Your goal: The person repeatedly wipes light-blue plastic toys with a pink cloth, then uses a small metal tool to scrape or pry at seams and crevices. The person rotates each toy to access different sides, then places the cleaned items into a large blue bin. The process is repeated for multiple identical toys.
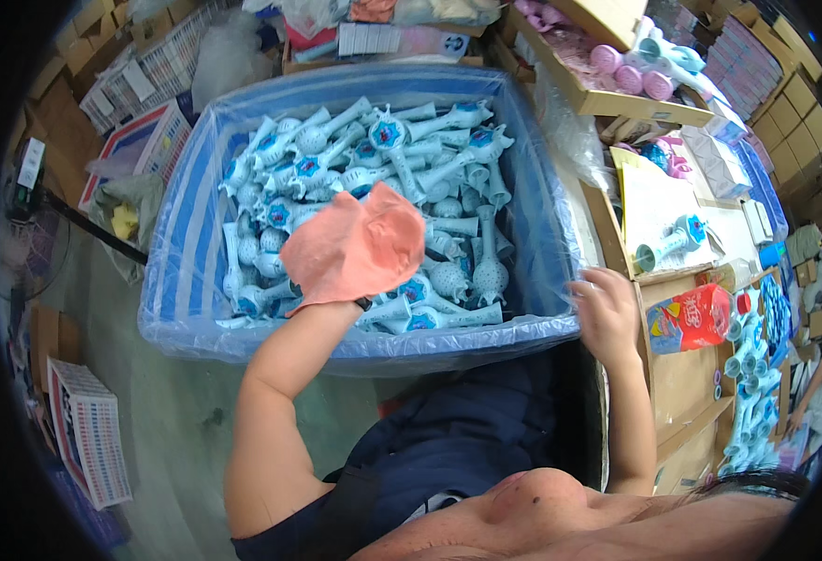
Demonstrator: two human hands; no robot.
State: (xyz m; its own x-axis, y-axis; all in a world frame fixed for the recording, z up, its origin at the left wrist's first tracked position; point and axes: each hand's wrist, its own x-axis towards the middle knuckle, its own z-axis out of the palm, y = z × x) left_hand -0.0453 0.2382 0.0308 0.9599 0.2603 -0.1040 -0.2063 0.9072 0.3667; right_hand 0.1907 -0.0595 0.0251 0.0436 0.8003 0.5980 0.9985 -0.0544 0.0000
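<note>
A salmon-pink cloth [355,245] covers my left hand, which is held over a large blue bin [355,361] lined with clear plastic. The cloth hides the fingers; a dark band shows at the wrist. Beneath it, the bin holds a heap of light-blue plastic toy wands [453,280] with round, perforated heads and star-shaped blue emblems. My right hand [607,312] is blurred beside the bin's right rim, close to the plastic liner. Its fingers look apart, and I see nothing held in them.
Right of the bin, a cardboard-covered bench carries one light-blue wand [674,242], a red-labelled bottle [691,319] and a row of similar parts [751,393]. Behind stands a carton of pink parts [628,105]. At left are a black stand arm [95,228] and printed boxes [92,431].
</note>
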